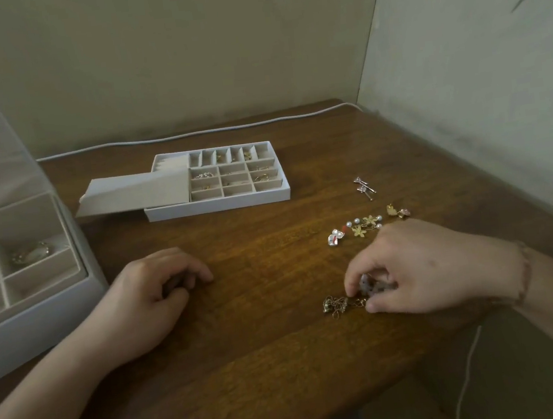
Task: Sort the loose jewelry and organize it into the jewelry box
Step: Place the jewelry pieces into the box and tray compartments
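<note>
At lower right of centre, the right hand [423,268] pinches a pale beaded piece [371,283] beside a gold chain tangle [339,305] on the table [267,348]. Loose earrings [363,227] lie just above. The left hand [160,288] rests curled, its grip empty. The divided tray [230,180] sits upper centre, the jewelry box [27,272] at left.

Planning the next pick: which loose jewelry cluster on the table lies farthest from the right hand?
The silver stud pair, lying alone nearest the divided tray. The pearl-and-flower cluster sits just beyond the right hand.
</note>
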The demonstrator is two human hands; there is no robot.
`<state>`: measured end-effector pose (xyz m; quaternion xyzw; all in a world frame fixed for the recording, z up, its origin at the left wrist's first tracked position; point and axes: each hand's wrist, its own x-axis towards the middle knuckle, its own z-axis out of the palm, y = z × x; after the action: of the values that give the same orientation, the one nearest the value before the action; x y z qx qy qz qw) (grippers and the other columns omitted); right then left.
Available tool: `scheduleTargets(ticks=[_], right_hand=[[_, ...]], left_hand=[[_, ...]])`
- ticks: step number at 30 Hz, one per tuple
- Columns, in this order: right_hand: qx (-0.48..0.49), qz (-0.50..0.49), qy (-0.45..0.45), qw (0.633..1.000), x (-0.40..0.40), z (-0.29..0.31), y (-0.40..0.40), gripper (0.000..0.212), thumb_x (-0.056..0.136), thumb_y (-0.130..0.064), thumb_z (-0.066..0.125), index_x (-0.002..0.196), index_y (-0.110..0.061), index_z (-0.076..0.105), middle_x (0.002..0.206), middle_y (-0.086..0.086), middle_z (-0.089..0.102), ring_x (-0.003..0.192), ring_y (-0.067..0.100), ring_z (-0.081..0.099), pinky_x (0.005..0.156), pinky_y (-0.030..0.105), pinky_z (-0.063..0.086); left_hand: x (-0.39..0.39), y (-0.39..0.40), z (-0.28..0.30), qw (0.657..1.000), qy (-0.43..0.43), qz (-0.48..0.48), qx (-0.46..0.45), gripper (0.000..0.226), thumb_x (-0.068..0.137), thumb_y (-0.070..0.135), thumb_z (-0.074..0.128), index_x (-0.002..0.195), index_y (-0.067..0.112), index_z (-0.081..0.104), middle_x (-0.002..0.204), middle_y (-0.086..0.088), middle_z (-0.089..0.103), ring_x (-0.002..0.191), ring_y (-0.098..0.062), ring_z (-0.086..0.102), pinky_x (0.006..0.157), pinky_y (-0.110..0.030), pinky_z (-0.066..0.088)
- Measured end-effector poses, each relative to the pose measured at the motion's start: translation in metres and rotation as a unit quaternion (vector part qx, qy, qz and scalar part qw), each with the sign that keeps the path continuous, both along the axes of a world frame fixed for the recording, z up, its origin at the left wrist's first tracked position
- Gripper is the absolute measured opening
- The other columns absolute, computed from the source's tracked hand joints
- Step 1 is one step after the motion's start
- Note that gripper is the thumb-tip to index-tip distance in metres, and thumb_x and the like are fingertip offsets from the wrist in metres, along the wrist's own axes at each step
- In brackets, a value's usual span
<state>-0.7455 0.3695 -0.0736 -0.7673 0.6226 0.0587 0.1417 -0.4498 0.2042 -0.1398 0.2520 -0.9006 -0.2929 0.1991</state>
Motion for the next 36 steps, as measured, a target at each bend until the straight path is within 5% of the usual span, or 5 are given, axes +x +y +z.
scheduleTargets(ticks=[11,16,22,27,36], right_hand=[[-0.050,-0.003,-0.033,0.998,-0.009,-0.013,0.006,0.011,0.092,-0.043,0.061,0.096,-0.038,0.069,0.069,-0.047,0.050,0.073,-0.016,0.053,0.064,0.010,0.029],[-0.070,-0.047,-0.160,0.983,-0.016,-0.007,0.009,0.009,0.093,-0.030,0.062,0.085,-0.031,0.067,0.045,-0.011,0.044,0.046,0.007,0.045,0.055,0.023,0.044],[-0.096,-0.072,-0.258,0.959,-0.026,0.001,0.009,0.012,0.090,-0.023,0.066,0.080,-0.028,0.068,0.046,-0.010,0.039,0.044,0.006,0.036,0.053,0.026,0.041],[-0.101,-0.070,-0.281,0.952,-0.026,0.003,0.007,0.011,0.090,-0.025,0.066,0.081,-0.032,0.068,0.050,-0.007,0.041,0.046,0.010,0.037,0.051,0.022,0.036],[-0.113,-0.080,-0.292,0.946,-0.028,0.003,0.005,0.009,0.091,-0.026,0.066,0.086,-0.033,0.068,0.052,-0.008,0.042,0.048,0.008,0.037,0.052,0.017,0.035]], left_hand=[[-0.002,0.002,0.001,1.000,-0.002,0.013,-0.007,0.054,0.080,-0.015,0.063,0.096,0.036,0.070,0.096,0.014,0.060,0.085,-0.018,0.058,0.069,-0.013,0.047],[-0.001,0.004,0.003,0.999,-0.017,0.030,-0.007,0.051,0.082,-0.011,0.064,0.097,0.037,0.069,0.099,0.016,0.059,0.087,-0.015,0.059,0.072,-0.017,0.049],[-0.039,0.046,0.033,0.988,-0.150,-0.029,-0.029,0.029,0.091,0.043,0.060,0.118,0.050,0.052,0.115,0.028,0.049,0.104,0.011,0.051,0.085,-0.019,0.053],[-0.101,0.089,0.037,0.972,-0.192,-0.065,-0.117,0.060,0.087,0.068,0.052,0.139,0.043,0.040,0.127,0.020,0.049,0.117,-0.003,0.045,0.100,-0.028,0.047],[-0.120,0.090,0.018,0.996,-0.051,-0.050,-0.055,0.010,0.093,0.037,0.062,0.099,0.032,0.068,0.097,0.018,0.064,0.095,0.002,0.057,0.091,-0.027,0.051]])
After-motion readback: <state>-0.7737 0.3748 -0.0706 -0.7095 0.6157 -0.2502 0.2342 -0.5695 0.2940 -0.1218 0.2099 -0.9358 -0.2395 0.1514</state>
